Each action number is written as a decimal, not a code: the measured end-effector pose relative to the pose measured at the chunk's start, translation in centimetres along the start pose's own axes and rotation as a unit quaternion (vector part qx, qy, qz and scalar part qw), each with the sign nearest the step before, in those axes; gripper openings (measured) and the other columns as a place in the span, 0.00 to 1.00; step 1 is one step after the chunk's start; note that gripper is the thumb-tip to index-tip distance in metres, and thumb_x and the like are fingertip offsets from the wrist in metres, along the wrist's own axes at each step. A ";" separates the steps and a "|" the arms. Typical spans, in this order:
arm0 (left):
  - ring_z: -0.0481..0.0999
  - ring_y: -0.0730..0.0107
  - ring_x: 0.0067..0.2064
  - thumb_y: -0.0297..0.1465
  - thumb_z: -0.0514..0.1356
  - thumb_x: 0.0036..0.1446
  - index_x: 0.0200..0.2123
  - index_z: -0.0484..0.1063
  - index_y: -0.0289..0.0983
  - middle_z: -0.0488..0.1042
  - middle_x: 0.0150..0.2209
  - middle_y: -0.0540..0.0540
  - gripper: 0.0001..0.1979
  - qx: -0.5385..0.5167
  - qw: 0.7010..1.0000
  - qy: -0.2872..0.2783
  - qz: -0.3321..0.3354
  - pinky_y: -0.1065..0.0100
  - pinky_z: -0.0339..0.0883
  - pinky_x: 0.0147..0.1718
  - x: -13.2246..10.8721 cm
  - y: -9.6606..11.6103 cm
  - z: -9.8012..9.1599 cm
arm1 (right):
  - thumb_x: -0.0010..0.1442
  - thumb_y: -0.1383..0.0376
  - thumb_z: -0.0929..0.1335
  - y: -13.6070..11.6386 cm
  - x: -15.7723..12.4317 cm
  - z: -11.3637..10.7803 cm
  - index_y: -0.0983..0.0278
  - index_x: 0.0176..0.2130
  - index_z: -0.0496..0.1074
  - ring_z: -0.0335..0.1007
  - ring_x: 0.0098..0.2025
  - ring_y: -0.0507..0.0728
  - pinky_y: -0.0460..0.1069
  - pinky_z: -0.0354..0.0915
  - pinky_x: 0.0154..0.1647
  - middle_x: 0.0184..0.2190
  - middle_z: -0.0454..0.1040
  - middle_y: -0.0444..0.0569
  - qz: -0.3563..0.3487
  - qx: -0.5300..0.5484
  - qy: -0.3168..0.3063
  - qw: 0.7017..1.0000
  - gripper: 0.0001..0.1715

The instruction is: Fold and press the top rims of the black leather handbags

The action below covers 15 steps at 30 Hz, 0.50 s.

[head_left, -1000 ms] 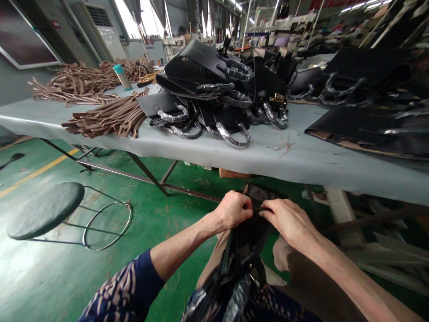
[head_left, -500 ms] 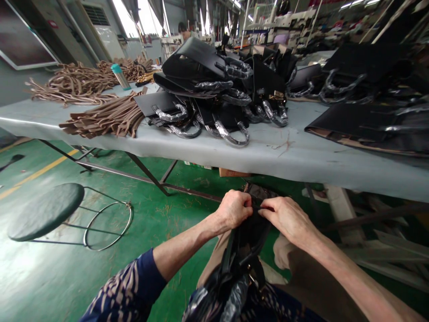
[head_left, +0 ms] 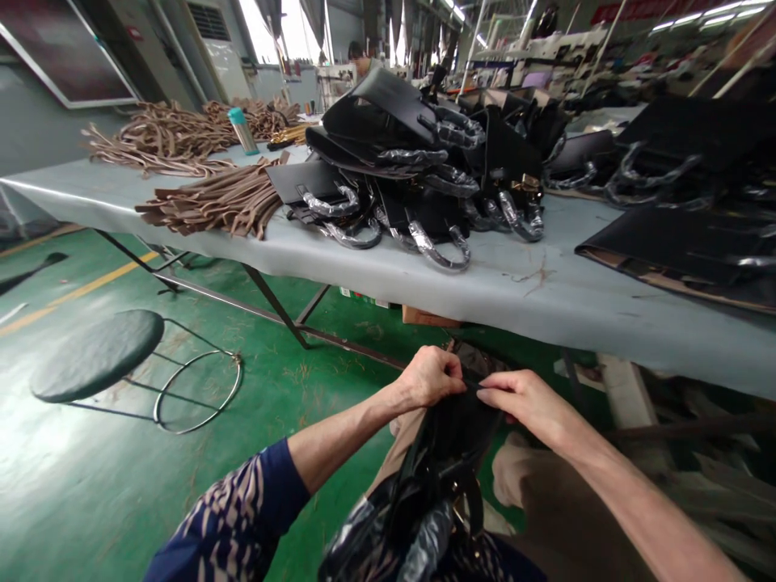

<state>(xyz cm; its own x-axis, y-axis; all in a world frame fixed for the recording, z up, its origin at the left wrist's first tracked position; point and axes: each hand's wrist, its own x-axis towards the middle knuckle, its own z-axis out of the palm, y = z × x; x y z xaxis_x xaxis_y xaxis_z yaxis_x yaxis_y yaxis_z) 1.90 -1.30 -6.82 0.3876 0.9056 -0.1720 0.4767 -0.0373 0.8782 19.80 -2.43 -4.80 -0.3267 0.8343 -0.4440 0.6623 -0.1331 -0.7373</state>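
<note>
A black handbag rests on my lap below the table edge, its plastic-wrapped handle hanging toward me. My left hand is closed in a pinch on the bag's top edge. My right hand pinches the same edge from the other side, fingertips nearly touching the left ones. What lies between the fingertips is too small to make out.
A grey table runs across in front of me, bearing a pile of black handbags with wrapped handles, brown leather straps, a teal bottle and flat black panels. A round black stool stands on the green floor at left.
The view has shifted a little to the left and down. Both hands stay pinched on the bag's top edge, barely moved.
</note>
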 end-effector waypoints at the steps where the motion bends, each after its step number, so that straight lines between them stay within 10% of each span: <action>1: 0.62 0.78 0.24 0.29 0.60 0.41 0.20 0.68 0.33 0.62 0.18 0.56 0.05 -0.012 1.000 -0.004 0.005 0.76 0.53 0.23 0.1 -0.3 -0.1 | 0.48 0.58 0.65 -0.1 0.0 0.0 0.66 0.28 0.74 0.57 0.20 0.49 0.45 0.53 0.22 0.18 0.65 0.41 0.008 0.012 -0.003 1.000 0.15; 15: 0.60 0.79 0.24 0.29 0.60 0.42 0.21 0.68 0.33 0.63 0.18 0.56 0.05 -0.033 0.999 -0.017 0.026 0.76 0.53 0.23 -0.1 -1.0 -0.7 | 0.45 0.57 0.67 -0.4 0.6 0.2 0.67 0.28 0.75 0.55 0.21 0.49 0.44 0.53 0.21 0.18 0.67 0.42 0.030 0.040 0.008 0.999 0.16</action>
<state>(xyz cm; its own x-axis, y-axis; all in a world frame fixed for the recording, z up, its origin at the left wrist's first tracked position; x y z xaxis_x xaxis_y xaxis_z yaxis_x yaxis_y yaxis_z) 0.82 -1.02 -7.38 0.4370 0.8886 -0.1394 0.4033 -0.0551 0.9134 19.24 -1.97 -4.90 -0.2765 0.8316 -0.4817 0.6242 -0.2257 -0.7480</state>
